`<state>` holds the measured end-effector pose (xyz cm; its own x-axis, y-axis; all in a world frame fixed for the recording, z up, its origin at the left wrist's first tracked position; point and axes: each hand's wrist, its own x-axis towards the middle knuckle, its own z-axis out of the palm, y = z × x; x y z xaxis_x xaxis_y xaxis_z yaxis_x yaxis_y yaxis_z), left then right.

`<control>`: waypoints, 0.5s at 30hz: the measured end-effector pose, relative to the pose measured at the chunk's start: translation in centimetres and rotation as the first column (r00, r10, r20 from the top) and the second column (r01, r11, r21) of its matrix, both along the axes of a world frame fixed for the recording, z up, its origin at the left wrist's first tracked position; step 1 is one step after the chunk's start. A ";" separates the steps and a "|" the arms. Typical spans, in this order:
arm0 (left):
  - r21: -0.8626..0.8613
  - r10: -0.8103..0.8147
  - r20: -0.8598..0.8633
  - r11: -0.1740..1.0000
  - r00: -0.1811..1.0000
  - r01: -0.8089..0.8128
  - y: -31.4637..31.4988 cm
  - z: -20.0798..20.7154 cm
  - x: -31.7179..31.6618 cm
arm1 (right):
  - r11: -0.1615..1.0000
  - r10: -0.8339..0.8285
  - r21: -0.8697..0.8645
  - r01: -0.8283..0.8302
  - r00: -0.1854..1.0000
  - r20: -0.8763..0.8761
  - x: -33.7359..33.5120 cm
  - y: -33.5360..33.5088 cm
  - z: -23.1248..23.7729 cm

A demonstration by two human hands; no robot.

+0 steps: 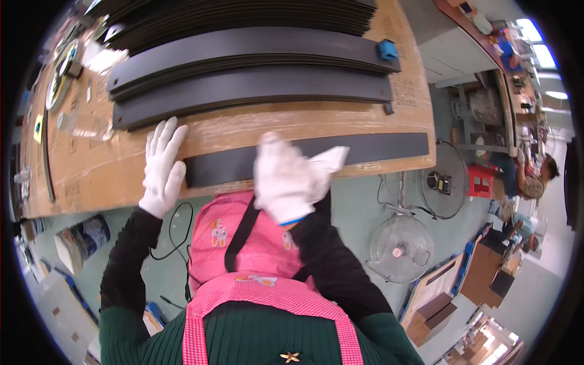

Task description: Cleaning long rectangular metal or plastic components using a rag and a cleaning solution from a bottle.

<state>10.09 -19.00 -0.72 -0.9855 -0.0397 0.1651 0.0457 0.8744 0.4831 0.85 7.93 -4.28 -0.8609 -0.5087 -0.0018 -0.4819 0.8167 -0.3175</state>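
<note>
A long dark grey strip (377, 148) lies along the near edge of the cardboard-covered table. My right hand (283, 179), in a white glove, is closed on a white cloth (330, 162) and rests over the strip's middle. Its fingers are slightly blurred. Also gloved in white, my left hand (162, 164) lies flat beside the strip's left end, fingers stretched out and holding nothing. Its fingertips reach close to the front stack of dark strips (255, 91). Behind that stands another stack of dark strips (255, 48), with a blue block (387, 50) on its right end.
More dark strips (243, 18) are piled at the table's far side. A clear plastic bottle (82, 125) lies at the left on the cardboard (97, 164). Standing fans (401, 248) and a red stool (480, 180) are to the right, with people beyond.
</note>
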 end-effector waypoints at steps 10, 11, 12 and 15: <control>-0.188 -0.177 0.082 0.964 0.981 0.190 13.2 0.1 -5.9 | 0.646 -0.667 0.324 0.691 0.718 -0.200 -17.0 27.2 4.8; -0.179 -0.176 0.096 0.965 0.980 0.191 13.4 0.4 -6.0 | 0.601 -0.748 0.321 0.732 0.657 -0.097 -18.1 28.7 6.2; -0.176 -0.130 0.179 0.971 0.975 0.162 13.5 0.8 -5.7 | 0.595 -0.704 0.445 0.670 0.701 -0.114 -18.4 28.6 6.8; -0.271 -0.071 0.079 0.958 0.994 0.090 11.7 -1.1 -3.1 | 0.567 -0.767 0.357 0.742 0.634 -0.100 -19.0 26.5 4.3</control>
<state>6.98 -7.28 -1.86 -0.9927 0.0779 0.0916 0.0972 0.9684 0.2298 -18.13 34.40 0.05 -0.9228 0.3728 -0.0977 0.3701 0.9279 0.0449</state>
